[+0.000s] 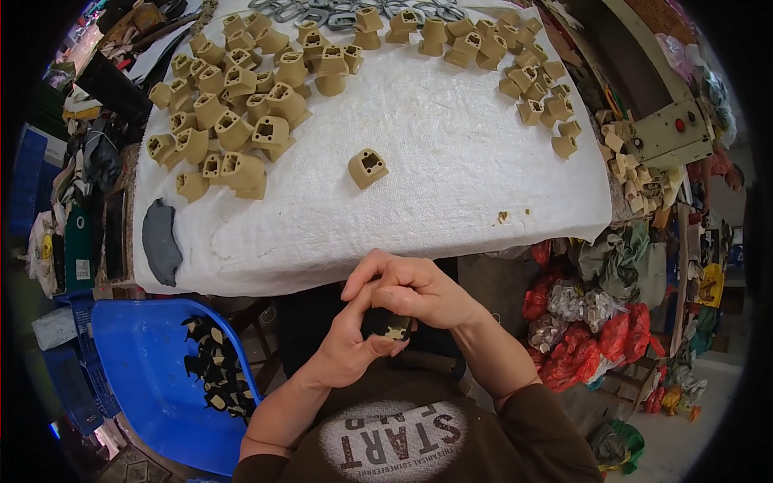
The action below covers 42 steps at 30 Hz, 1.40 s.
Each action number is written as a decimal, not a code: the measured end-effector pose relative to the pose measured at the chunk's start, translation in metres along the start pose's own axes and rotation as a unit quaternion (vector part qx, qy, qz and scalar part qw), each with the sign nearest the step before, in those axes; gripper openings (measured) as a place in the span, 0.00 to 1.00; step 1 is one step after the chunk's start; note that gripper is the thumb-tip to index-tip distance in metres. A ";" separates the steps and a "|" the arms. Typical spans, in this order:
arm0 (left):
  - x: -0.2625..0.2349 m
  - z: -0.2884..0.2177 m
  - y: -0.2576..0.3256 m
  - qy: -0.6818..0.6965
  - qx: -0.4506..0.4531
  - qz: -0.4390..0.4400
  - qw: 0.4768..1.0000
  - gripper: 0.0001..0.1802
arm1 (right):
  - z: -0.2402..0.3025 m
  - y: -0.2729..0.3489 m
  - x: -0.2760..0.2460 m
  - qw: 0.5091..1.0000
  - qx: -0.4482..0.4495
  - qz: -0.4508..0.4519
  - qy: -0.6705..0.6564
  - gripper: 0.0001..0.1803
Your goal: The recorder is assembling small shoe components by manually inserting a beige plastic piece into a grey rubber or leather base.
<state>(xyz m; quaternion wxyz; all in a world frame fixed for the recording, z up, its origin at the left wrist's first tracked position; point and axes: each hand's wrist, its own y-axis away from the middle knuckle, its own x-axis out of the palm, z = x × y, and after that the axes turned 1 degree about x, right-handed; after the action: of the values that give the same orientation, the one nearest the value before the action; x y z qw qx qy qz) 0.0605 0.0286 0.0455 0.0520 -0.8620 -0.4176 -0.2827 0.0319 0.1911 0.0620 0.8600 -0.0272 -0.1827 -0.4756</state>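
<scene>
Close to my body, just in front of the table's near edge, my left hand [345, 344] is closed around a small dark part [388, 325] with a beige patch on its lower end. My right hand [431, 291] is closed too, its bent fingers pressed against the top of that part and the left fingertips. Fingers cover most of the part, so its full shape is hidden. Nearest to the hands on the table lies a single beige moulded plastic piece [369, 168] with a square opening and small holes.
Many beige pieces [233, 129] crowd the white-covered table [451, 193] at left and back. Grey metal rings [322, 12] lie along the far edge, a dark grey pad [161, 241] at left. A blue tub [153, 378] holds black-and-beige parts. Red bags [576, 354] sit at right.
</scene>
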 end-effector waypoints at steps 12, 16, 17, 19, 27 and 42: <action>0.003 0.001 -0.010 0.119 0.062 -0.040 0.990 0.29 | -0.027 0.014 0.016 0.991 -0.032 -0.098 -0.084 0.23; 0.003 0.007 -0.005 0.175 0.031 -0.117 0.977 0.18 | -0.035 0.014 0.024 0.989 -0.057 -0.123 -0.060 0.19; 0.007 0.008 -0.005 0.132 0.024 -0.164 0.977 0.17 | -0.039 0.014 0.026 0.987 -0.089 -0.135 0.007 0.17; 0.011 0.013 -0.004 0.112 0.041 -0.181 0.976 0.15 | -0.043 0.013 0.029 0.980 -0.123 -0.147 0.053 0.15; 0.003 -0.004 -0.003 0.124 0.058 -0.126 0.983 0.27 | -0.024 0.015 0.024 0.985 -0.015 -0.167 -0.049 0.14; -0.016 -0.009 -0.001 -0.195 0.139 -0.171 0.956 0.32 | -0.012 0.015 0.009 0.953 -0.027 -0.189 0.234 0.24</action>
<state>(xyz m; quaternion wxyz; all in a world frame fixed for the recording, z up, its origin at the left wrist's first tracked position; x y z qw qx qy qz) 0.0478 0.0155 0.0445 0.0392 -0.8003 -0.5959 -0.0529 0.0521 0.1895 0.0553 0.7718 0.0965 0.0351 -0.6275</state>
